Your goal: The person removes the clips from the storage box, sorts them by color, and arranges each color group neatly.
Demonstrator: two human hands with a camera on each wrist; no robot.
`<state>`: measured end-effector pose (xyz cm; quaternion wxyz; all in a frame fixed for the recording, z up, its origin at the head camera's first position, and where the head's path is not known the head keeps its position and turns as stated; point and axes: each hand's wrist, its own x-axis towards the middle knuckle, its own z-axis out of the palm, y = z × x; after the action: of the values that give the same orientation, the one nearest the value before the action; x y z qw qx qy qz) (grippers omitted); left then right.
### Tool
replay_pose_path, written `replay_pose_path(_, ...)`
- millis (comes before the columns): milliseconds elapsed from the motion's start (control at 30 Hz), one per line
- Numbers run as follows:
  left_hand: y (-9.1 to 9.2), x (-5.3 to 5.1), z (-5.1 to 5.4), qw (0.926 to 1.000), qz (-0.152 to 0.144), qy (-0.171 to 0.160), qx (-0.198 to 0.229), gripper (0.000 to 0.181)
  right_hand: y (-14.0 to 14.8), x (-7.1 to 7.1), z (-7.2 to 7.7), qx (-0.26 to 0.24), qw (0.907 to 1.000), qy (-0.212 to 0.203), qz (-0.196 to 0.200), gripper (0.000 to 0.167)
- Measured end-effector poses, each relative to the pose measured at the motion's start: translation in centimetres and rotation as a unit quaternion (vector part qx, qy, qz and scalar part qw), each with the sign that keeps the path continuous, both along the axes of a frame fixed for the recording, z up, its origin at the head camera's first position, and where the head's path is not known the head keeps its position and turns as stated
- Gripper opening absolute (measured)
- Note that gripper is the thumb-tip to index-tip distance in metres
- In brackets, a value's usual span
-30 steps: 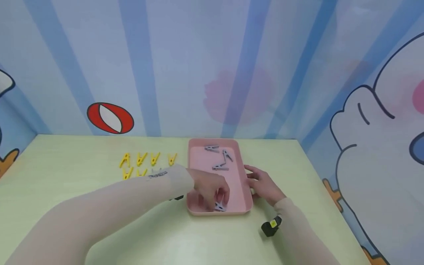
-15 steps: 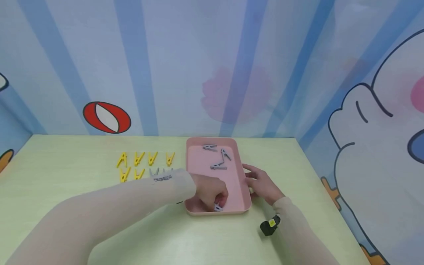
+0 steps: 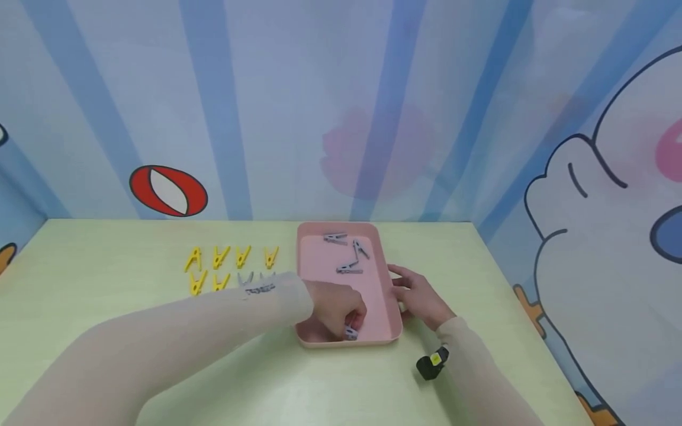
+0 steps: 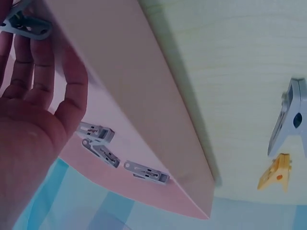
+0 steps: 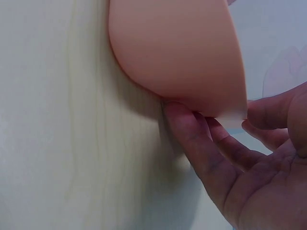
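Note:
Inside the pink tray, near its front end, my left hand pinches a grey clothespin. That grey clothespin shows between the fingers at the top left of the left wrist view. Several other grey clothespins, among them one at the back, lie in the far part of the tray. My right hand touches the tray's right side from outside, its fingertips along the wall and rim. The right wrist view shows these fingers against the wall, not wrapped round it.
Left of the tray, several yellow clothespins lie in two rows on the pale wooden table. Grey clothespins continue the nearer row, partly hidden behind the left sleeve. A printed backdrop stands behind the table.
The left fingers have closed in on the grey clothespin at the front of the tray. The right hand stays at the tray's side. The head view has shifted slightly.

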<state>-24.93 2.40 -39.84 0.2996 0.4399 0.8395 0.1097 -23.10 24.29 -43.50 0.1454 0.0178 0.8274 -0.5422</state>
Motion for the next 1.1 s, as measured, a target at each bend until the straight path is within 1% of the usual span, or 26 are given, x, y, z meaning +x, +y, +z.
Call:
replay_pose_path(167,-0.3,-0.1,0.8,0.9995,0.016,0.023,0.014,0.016,-0.1,0.0,0.0,-0.004,1.0,-0.002,0.0,0.054)
replay_pose_path(300,-0.5,-0.4,1.5,0.9985,0.039,0.018,0.035,0.017,0.0,-0.2,-0.1,-0.003,1.0,-0.002,0.001,0.054)
replay_pose_path(433,-0.9,-0.8,2.1,0.9956,0.064,0.017,0.065,0.015,-0.1,-0.2,0.0,-0.002,1.0,-0.003,-0.002,0.054)
replay_pose_path(567,-1.7,-1.4,3.1,0.9901,0.082,0.022,0.112,0.016,-0.4,-0.3,0.0,-0.002,1.0,-0.004,-0.005,0.054)
replay_pose_path(667,-2.4,-1.9,3.7,0.9838,0.096,0.022,0.15,0.017,-0.5,-0.3,0.0,-0.002,1.0,-0.006,-0.005,0.054)
replay_pose_path(767,-3.2,-2.5,4.0,0.9773,0.11,0.031,0.179,0.019,-0.4,-0.3,0.0,-0.003,1.0,-0.005,-0.001,0.054)
replay_pose_path(867,-3.9,-2.8,4.3,0.9695,0.124,0.033,0.209,0.021,-0.1,-0.4,-0.1,-0.006,1.0,-0.001,0.004,0.054)
replay_pose_path(1000,-4.7,-3.0,4.8,0.9541,0.15,0.027,0.258,0.024,0.1,-0.3,0.0,-0.009,0.9999,0.006,0.012,0.054)
replay_pose_path(1100,-5.3,-2.8,5.0,0.9403,0.18,0.015,0.288,0.026,0.1,0.0,0.0,-0.011,0.9998,0.007,0.013,0.054)
